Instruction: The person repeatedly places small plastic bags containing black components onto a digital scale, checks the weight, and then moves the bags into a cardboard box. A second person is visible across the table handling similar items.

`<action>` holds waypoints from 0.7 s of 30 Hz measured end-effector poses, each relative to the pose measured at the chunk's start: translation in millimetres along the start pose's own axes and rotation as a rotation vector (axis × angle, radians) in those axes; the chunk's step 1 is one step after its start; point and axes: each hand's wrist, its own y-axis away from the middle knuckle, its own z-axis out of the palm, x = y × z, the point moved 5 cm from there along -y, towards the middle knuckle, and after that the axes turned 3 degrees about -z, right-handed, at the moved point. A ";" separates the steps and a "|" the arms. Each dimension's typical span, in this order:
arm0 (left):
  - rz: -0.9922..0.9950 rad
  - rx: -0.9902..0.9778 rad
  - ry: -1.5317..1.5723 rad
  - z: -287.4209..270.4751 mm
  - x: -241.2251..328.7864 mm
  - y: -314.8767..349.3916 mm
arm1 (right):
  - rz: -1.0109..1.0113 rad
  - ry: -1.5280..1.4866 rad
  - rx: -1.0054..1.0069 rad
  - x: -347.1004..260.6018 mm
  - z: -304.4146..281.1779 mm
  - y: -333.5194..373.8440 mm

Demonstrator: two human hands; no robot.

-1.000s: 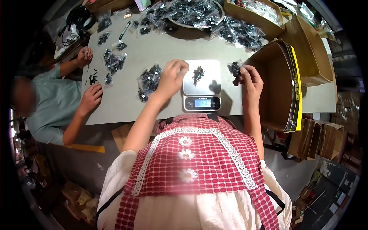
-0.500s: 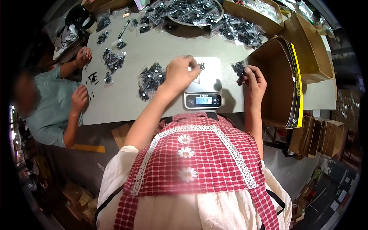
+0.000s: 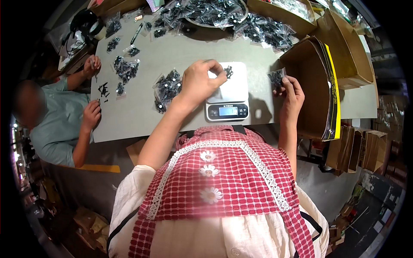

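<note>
My left hand [image 3: 198, 86] reaches over the white digital scale [image 3: 238, 88], thumb and fingertips pinched together. Small black parts [image 3: 229, 72] show on the scale's plate right beside those fingertips. What the pinch holds, if anything, is too small to make out. At the right, my right hand [image 3: 293, 92] grips a small clear plastic bag of black parts [image 3: 275, 78] between thumb and fingers, close to the open cardboard box [image 3: 305, 73]. To the left of the scale lies a pile of filled bags [image 3: 167, 90], partly next to my left wrist.
A round tray [image 3: 246, 17] heaped with filled bags stands at the back, with loose bags [image 3: 271, 32] beside it. More bags [image 3: 125, 69] and a marker [image 3: 136, 33] lie on the left. A co-worker's hands [image 3: 91, 112] are by loose black parts [image 3: 103, 90] at the left edge.
My right hand has moved slightly right with its bag, which is now raised more upright. My left hand stays over the scale, its fingertips shifted a little. The co-worker's near hand has moved slightly.
</note>
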 end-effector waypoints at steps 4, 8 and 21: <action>-0.005 -0.011 -0.022 2.2 -0.9 2.8 | 0.015 0.034 -0.010 4.1 -1.0 -0.3; 0.008 -0.008 -0.031 2.7 0.0 5.1 | 0.022 0.040 -0.017 6.4 -0.7 -1.7; 0.058 0.131 0.063 -5.7 -3.8 0.9 | 0.013 0.067 0.006 9.5 -8.8 -2.5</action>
